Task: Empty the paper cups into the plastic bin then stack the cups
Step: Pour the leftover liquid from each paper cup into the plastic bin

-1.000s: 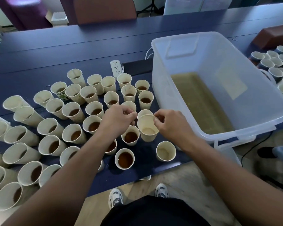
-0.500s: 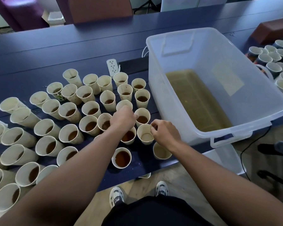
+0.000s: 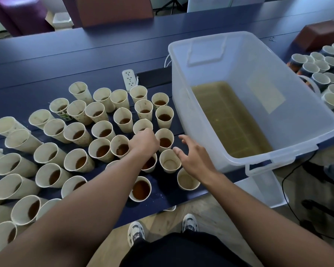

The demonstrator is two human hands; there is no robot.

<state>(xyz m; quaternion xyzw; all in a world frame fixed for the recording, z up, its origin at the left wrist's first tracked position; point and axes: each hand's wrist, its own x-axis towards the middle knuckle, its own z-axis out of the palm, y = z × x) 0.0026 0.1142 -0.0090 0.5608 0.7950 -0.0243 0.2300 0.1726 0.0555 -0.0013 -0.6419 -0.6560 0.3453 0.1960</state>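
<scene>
Many paper cups of brown liquid (image 3: 104, 132) stand packed on the dark blue table (image 3: 46, 60), left of the clear plastic bin (image 3: 201, 38). The bin holds a shallow pool of brown liquid (image 3: 229, 120). My left hand (image 3: 143, 143) reaches among the cups, and its curled fingers grip the near rim of one paper cup (image 3: 142, 124). My right hand (image 3: 193, 157) hovers open with spread fingers just right of an empty cup (image 3: 170, 160) and holds nothing. A second empty cup (image 3: 187, 182) stands by my right wrist at the table's front edge.
A white power strip (image 3: 129, 79) lies behind the cups. Several mugs (image 3: 316, 70) and a brown box (image 3: 322, 33) sit at the far right. Chairs stand beyond the table. A white lid (image 3: 268, 189) and cables lie below the bin's near end.
My right hand set the empty cup down on the table and let go, opening above it. My left hand moved forward from that cup to a cup farther back.
</scene>
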